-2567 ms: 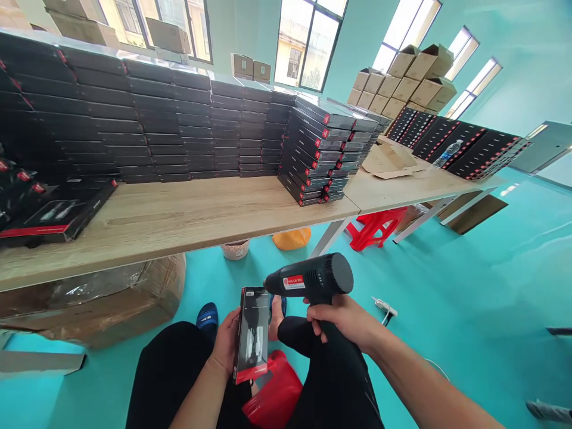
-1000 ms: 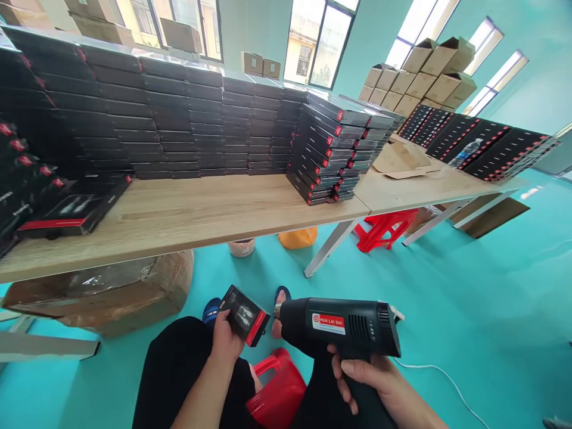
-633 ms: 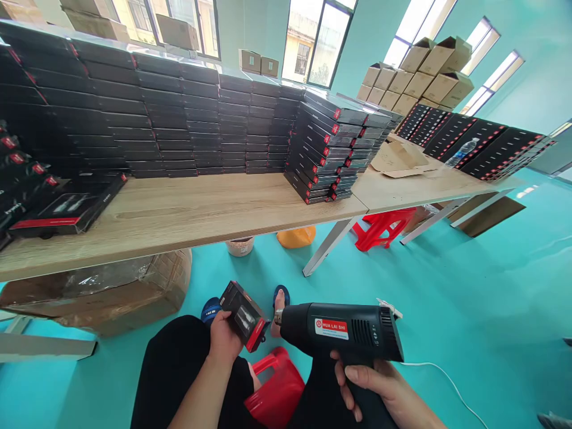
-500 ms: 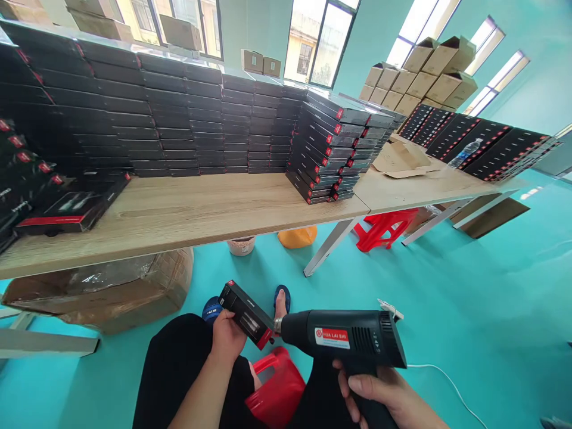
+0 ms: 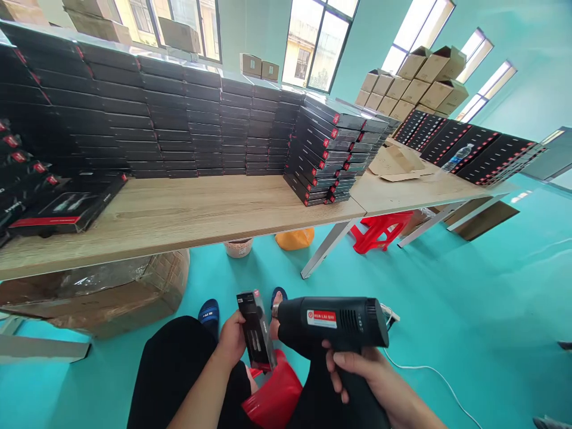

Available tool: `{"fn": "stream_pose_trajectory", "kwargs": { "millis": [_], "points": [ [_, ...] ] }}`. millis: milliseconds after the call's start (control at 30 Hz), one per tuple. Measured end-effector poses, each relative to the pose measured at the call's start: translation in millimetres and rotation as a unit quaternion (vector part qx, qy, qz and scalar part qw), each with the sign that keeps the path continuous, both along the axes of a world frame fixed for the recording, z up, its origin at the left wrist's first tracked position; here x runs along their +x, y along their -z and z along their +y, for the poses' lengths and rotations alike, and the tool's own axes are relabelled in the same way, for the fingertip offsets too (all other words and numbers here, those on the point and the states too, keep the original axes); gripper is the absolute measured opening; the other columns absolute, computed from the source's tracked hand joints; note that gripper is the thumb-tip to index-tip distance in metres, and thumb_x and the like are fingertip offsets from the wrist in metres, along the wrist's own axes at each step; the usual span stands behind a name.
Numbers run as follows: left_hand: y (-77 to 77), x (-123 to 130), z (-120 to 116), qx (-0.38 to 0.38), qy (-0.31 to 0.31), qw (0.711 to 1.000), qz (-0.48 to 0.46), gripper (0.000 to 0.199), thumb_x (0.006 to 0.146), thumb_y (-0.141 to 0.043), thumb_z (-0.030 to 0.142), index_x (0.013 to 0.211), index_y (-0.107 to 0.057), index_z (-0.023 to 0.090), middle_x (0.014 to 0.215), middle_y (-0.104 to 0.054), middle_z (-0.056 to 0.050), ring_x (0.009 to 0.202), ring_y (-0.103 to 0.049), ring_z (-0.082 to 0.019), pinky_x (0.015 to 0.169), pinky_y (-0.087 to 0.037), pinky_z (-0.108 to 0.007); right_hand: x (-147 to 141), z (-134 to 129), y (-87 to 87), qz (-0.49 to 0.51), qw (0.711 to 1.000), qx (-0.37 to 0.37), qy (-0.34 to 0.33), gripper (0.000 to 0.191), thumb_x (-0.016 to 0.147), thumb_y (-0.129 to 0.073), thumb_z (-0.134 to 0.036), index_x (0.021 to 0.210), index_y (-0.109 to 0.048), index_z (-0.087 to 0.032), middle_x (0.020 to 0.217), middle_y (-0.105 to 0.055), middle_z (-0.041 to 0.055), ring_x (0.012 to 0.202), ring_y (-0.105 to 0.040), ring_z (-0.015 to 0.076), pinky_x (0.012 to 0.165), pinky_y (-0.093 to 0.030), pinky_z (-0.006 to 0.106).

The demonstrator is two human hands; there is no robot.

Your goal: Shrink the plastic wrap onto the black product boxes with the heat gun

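Heat gun grip (image 5: 360,399) half-hidden in right hand (image 5: 364,372)

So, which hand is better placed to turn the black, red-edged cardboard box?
Left, probably: the left hand holds that box, while the right hand grips the black plastic heat gun.

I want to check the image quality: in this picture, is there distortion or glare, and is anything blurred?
In the head view, wide-angle distortion bends the table edge; the upper right windows are blown out, and their light leaves glare on the far box stacks; the heat gun and held box look fairly sharp, without clear blur.
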State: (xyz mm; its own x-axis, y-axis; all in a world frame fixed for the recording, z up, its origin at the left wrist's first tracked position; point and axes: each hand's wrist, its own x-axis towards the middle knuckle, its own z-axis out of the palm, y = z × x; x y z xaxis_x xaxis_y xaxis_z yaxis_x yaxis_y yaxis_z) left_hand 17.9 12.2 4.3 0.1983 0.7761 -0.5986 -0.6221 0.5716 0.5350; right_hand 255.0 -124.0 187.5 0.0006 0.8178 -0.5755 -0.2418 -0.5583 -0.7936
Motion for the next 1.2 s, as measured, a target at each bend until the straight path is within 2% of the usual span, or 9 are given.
{"fn": "stream_pose_trajectory", "kwargs": {
  "millis": [200, 333, 467, 600, 667, 733, 867, 1033, 1200],
  "points": [
    [6.3, -2.8, -6.0, 0.017, 0.066, 0.997, 0.026, 0.019, 0.064, -0.060, 0.012, 0.081, -0.069, 0.015, 0.068, -0.068, -0.004, 0.064, -0.065, -0.024, 0.060, -0.053, -0.036, 2.4, 40.6, -20.5, -0.006, 0.999, 0.025, -0.039, 0.035, 0.074, -0.078, -0.038, 0.097, -0.071, -0.012, 0.077, -0.068, 0.0044, 0.060, -0.061, 0.0151, 0.055, -0.048, 0.028],
    [5.0, -1.7, -5.5, 0.020, 0.070, 0.997, 0.031, 0.018, 0.064, -0.060, 0.013, 0.080, -0.068, 0.016, 0.068, -0.067, -0.004, 0.064, -0.065, -0.024, 0.060, -0.054, -0.037, -0.9, 53.8, -29.7, -0.034, 0.996, 0.035, -0.078, 0.030, 0.075, -0.074, -0.034, 0.096, -0.071, -0.013, 0.076, -0.068, 0.0037, 0.058, -0.060, 0.0145, 0.056, -0.047, 0.029],
    [1.7, -0.2, -2.9, -0.008, 0.024, 1.000, 0.006, 0.007, 0.062, -0.059, 0.012, 0.067, -0.061, 0.017, 0.061, -0.062, -0.001, 0.057, -0.060, -0.021, 0.057, -0.049, -0.031, -4.4, 39.4, -26.4, -0.079, 0.985, 0.006, -0.150, 0.025, 0.071, -0.071, -0.030, 0.090, -0.070, -0.015, 0.064, -0.065, 0.0003, 0.055, -0.058, 0.0162, 0.054, -0.047, 0.031],
    [-3.3, -0.8, 3.1, 0.006, -0.053, 0.998, 0.035, 0.009, 0.059, -0.057, 0.010, 0.064, -0.059, 0.018, 0.056, -0.056, 0.003, 0.052, -0.053, -0.017, 0.054, -0.042, -0.027, 0.0, 3.4, -2.0, -0.159, 0.956, -0.092, -0.230, 0.009, 0.063, -0.069, -0.023, 0.066, -0.062, -0.019, 0.053, -0.059, -0.0011, 0.052, -0.054, 0.0149, 0.053, -0.040, 0.029],
    [-6.3, -0.7, 6.4, 0.052, -0.080, 0.992, 0.078, 0.019, 0.056, -0.057, 0.003, 0.068, -0.062, 0.018, 0.060, -0.059, 0.003, 0.056, -0.054, -0.016, 0.056, -0.042, -0.025, 4.3, -9.2, 12.7, -0.136, 0.969, -0.092, -0.184, 0.010, 0.065, -0.070, -0.024, 0.069, -0.064, -0.018, 0.056, -0.060, -0.0003, 0.055, -0.055, 0.0153, 0.054, -0.040, 0.029],
    [-8.8, 0.3, 9.0, 0.102, -0.087, 0.982, 0.134, 0.030, 0.053, -0.057, -0.004, 0.071, -0.066, 0.019, 0.070, -0.063, 0.002, 0.067, -0.058, -0.018, 0.062, -0.045, -0.025, 8.1, -12.5, 21.7, -0.088, 0.988, -0.077, -0.098, 0.022, 0.068, -0.073, -0.032, 0.081, -0.067, -0.016, 0.060, -0.062, 0.0011, 0.056, -0.056, 0.0158, 0.054, -0.042, 0.029],
    [-10.6, 3.5, 9.8, 0.188, -0.069, 0.952, 0.229, 0.043, 0.052, -0.057, -0.014, 0.069, -0.070, 0.024, 0.090, -0.065, -0.001, 0.092, -0.059, -0.021, 0.083, -0.050, -0.025, 13.8, 2.3, 13.9, 0.005, 0.999, -0.022, 0.036, 0.041, 0.072, -0.078, -0.042, 0.100, -0.070, -0.013, 0.077, -0.067, 0.0044, 0.059, -0.058, 0.0148, 0.052, -0.045, 0.027],
    [-6.3, 4.3, 6.6, 0.232, -0.046, 0.934, 0.268, 0.045, 0.052, -0.060, -0.015, 0.070, -0.072, 0.024, 0.101, -0.064, -0.003, 0.100, -0.059, -0.022, 0.086, -0.049, -0.025, 20.3, 18.6, -9.8, 0.013, 0.999, -0.010, 0.037, 0.037, 0.073, -0.079, -0.037, 0.100, -0.072, -0.013, 0.079, -0.067, 0.0041, 0.061, -0.060, 0.0146, 0.052, -0.048, 0.026],
    [-0.1, 2.3, 3.8, 0.253, -0.032, 0.923, 0.286, 0.042, 0.054, -0.064, -0.010, 0.073, -0.072, 0.025, 0.106, -0.063, -0.005, 0.110, -0.057, -0.027, 0.088, -0.052, -0.030, 23.7, 21.2, -14.3, -0.019, 0.999, -0.026, 0.018, 0.036, 0.074, -0.078, -0.037, 0.099, -0.072, -0.013, 0.079, -0.068, 0.0035, 0.062, -0.061, 0.0145, 0.053, -0.049, 0.025]
  ]
}}
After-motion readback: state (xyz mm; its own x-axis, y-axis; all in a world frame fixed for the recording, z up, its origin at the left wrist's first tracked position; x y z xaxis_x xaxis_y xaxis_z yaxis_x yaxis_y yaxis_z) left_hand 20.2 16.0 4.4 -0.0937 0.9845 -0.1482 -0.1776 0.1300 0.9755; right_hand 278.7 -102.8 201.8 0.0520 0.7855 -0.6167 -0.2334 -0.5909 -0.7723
